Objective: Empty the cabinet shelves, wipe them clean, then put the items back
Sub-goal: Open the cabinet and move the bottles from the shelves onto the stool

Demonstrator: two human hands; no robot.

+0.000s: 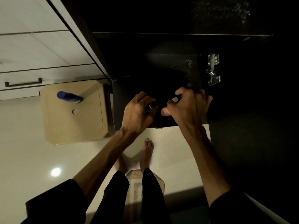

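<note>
Left hand (137, 110) grips a small dark bottle (150, 106); right hand (189, 104) pinches a pale-tipped item (175, 99), both at the dark cabinet shelf (161, 88). Blue can (68, 97) stands on beige stool (72, 126), left. Glossy pale floor (32, 151).

Both arms reach forward, bare forearms out of dark sleeves. The left hand (137, 110) is knuckles-up, fingers curled around a small dark object. The right hand (189, 105) sits just beside it, fingers bent, thumb and forefinger pinching a small pale-tipped item. Two bare feet stand below, close together.
</note>
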